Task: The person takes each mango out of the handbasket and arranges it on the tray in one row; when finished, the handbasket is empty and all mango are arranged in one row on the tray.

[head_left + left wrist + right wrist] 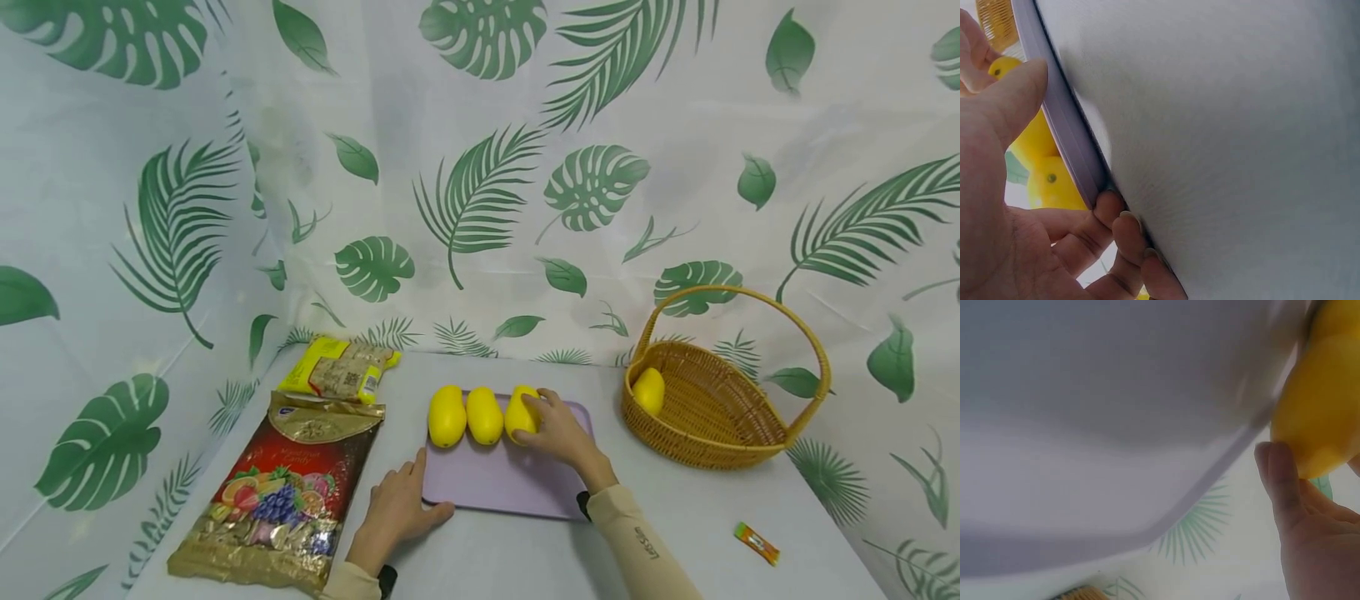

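Note:
Three yellow mangoes lie side by side along the far part of a purple tray [495,483]: the left one [447,417], the middle one [484,416] and the right one [519,414]. My right hand [558,429] grips the right mango, fingers over its far side and thumb on its near side; in the right wrist view the hand [1316,531] holds the mango [1319,406]. My left hand [401,507] touches the tray's near left corner; in the left wrist view its thumb and fingers [1129,237] lie spread at the tray edge [1069,137].
A wicker basket [705,454] with one mango [648,392] stands at the right. Left of the tray lie a red and gold candy bag [281,492] and a yellow bag [341,371]. A small orange packet [757,543] lies at the front right.

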Available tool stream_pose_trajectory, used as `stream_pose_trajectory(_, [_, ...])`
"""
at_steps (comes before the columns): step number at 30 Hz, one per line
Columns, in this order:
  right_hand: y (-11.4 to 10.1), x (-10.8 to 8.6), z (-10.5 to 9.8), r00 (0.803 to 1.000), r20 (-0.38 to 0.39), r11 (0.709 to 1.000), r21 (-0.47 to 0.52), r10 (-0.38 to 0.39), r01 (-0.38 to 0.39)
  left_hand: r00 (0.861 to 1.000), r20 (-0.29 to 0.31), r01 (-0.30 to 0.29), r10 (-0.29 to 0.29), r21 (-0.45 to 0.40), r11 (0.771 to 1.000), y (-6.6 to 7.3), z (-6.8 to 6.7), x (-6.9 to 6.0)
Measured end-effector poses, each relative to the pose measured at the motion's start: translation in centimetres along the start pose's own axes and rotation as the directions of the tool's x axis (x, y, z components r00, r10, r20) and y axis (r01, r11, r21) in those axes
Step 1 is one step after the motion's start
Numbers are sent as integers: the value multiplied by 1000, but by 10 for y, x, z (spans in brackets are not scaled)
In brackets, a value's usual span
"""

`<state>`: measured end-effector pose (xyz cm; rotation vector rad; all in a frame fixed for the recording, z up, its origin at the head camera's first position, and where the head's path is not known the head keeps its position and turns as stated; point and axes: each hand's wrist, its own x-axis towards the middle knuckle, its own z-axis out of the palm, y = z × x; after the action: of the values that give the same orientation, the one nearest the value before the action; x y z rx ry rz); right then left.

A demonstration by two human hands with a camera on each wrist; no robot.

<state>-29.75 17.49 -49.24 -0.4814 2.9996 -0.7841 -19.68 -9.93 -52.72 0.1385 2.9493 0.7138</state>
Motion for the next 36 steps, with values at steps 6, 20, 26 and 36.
stream_pose_trajectory(6, [3,0,3,998,47,999,-6,33,-32,1000,5,3,-3,-3,1000,0,0,0])
stream_pose_trajectory(20, [4,-4,2,998,45,999,12,37,-38,1000,0,2,-2,-5,1000,-1,3,0])
stream_pose_trajectory(26, [8,-10,-7,999,23,999,-6,36,-36,1000,15,3,-3,-6,1000,-1,2,0])
stream_pose_trajectory(36, [26,-31,-32,996,-47,997,14,73,-73,1000,15,4,-4,0,1000,0,0,-1])
